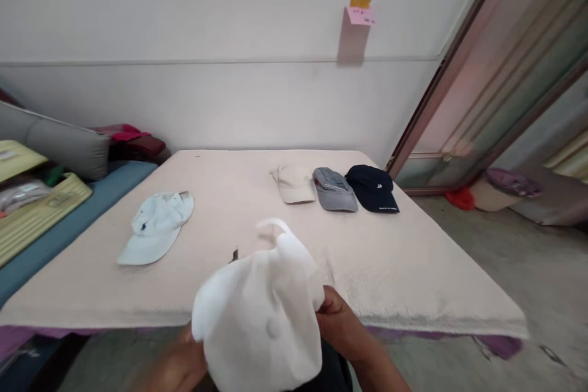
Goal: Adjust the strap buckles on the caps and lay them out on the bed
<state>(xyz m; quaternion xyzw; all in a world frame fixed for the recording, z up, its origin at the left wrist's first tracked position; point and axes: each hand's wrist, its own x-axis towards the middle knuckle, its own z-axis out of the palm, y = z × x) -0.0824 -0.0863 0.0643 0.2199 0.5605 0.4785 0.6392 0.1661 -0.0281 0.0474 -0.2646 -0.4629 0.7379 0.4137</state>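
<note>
A white cap (261, 318) is held up close to me, over the front edge of the bed. On its left side is my left hand (181, 358), blurred, with its fingers hidden behind the cap. My right hand (337, 318) grips the cap's right edge, fingers closed on the cloth. The cap's strap loops up at its top. Farther off on the cover, a pale cap with a small dark logo (158, 226) lies at the left. A beige cap (294, 184), a grey cap (334, 188) and a navy cap (372, 188) lie in a row at the back right.
The caps lie on a cream cover (413, 282). A grey cushion (59, 141) and a yellow box (46, 214) are at the left. A pink note (361, 15) is taped to the white wall. At the right are a sliding door frame and a beige bin (496, 193).
</note>
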